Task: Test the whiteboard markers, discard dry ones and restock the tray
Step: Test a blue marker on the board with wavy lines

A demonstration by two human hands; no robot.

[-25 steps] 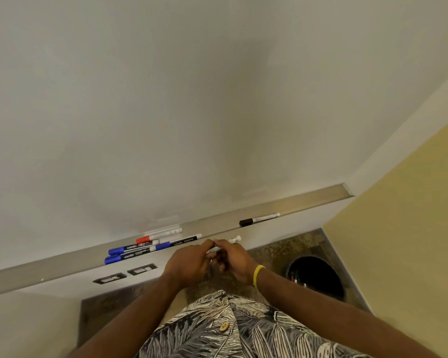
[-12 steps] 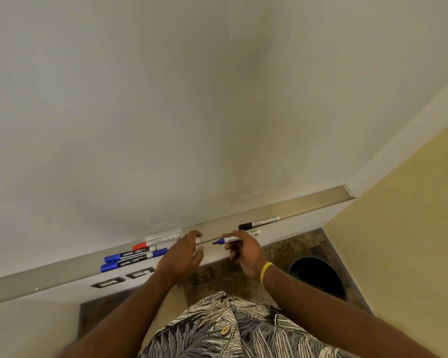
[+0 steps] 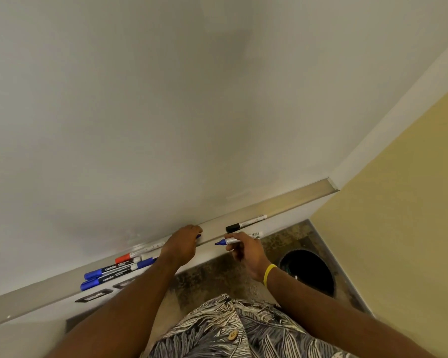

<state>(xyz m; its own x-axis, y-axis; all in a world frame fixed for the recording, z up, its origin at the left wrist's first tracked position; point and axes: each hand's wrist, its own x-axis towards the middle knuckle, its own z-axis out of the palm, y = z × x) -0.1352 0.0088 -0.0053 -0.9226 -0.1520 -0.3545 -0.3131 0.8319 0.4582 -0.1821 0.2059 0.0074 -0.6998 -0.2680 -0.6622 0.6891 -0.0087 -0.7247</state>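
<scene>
Blue marker, lower centre | my right hand pinches barrel, bare tip jutting left | my left hand curls round blue cap on tray

Blue marker, yellow wristband

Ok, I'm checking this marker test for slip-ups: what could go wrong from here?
The uncapped blue-tipped white marker in the right hand points its bare tip at the left hand and might ink it. The small blue cap at the left fingertips could slip off the narrow metal tray and get lost.
</scene>
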